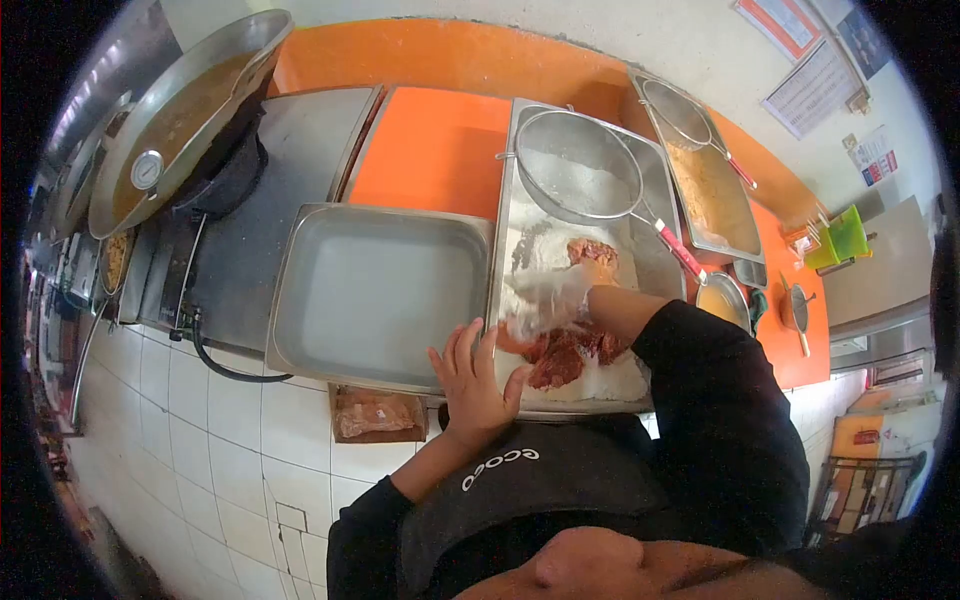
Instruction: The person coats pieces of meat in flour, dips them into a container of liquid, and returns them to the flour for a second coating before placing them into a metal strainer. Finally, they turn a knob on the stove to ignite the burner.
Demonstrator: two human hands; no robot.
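My left hand rests bare on the near rim of the steel tray of flour, fingers spread, holding nothing. My right hand, in a thin clear glove dusted white, presses into raw red meat pieces lying in the flour at the tray's near end. Another floured meat piece lies further back in the same tray. A wire sieve with a red handle sits over the tray's far end.
An empty steel pan stands just left of the flour tray. A large wok of brown liquid sits far left on a burner. A second tray with coated bits and a skimmer lies at right. A plastic bag hangs below the counter edge.
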